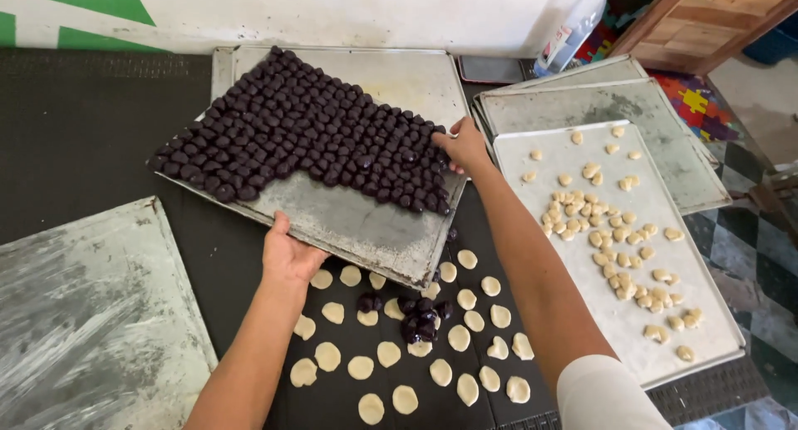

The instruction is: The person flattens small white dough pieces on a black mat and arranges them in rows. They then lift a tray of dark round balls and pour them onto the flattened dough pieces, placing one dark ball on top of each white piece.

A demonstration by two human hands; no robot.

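Hands grip one metal baking tray (349,218) of dark filling balls (307,126), tilted above pale dough discs (387,353): left hand (288,254) closed on its near edge, right hand (462,145) clasping its far corner

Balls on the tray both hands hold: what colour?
Very dark purple, nearly black balls; head view, the only one.

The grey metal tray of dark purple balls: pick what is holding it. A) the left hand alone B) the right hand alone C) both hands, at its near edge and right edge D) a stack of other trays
C: the left hand grips the grey metal tray at its near edge while the right hand holds its right edge beside the dark purple balls.
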